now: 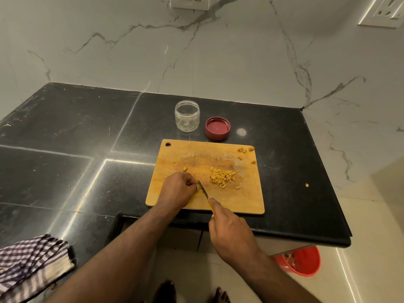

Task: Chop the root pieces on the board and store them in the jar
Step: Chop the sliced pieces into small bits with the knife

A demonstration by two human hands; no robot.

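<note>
A wooden cutting board (244, 200) lies on the black counter. A heap of chopped yellow root sticks (223, 177) sits at its middle right. My left hand (178, 190) rests on the board with curled fingers pinching a small root piece, mostly hidden under the fingers. My right hand (229, 232) grips a knife with a yellow handle; its blade (203, 189) touches the board right beside my left fingertips. Behind the board stands a clear jar (187, 115) without its lid, one small yellow bit at its bottom. Its dark red lid (217, 128) lies upside down to the right.
Peel scraps (246, 150) lie at the board's far right corner, and one stray piece (307, 185) on the counter to the right. A checked cloth (30, 265) lies at the near left. A red bucket (301, 262) stands on the floor below the counter edge. My feet show below.
</note>
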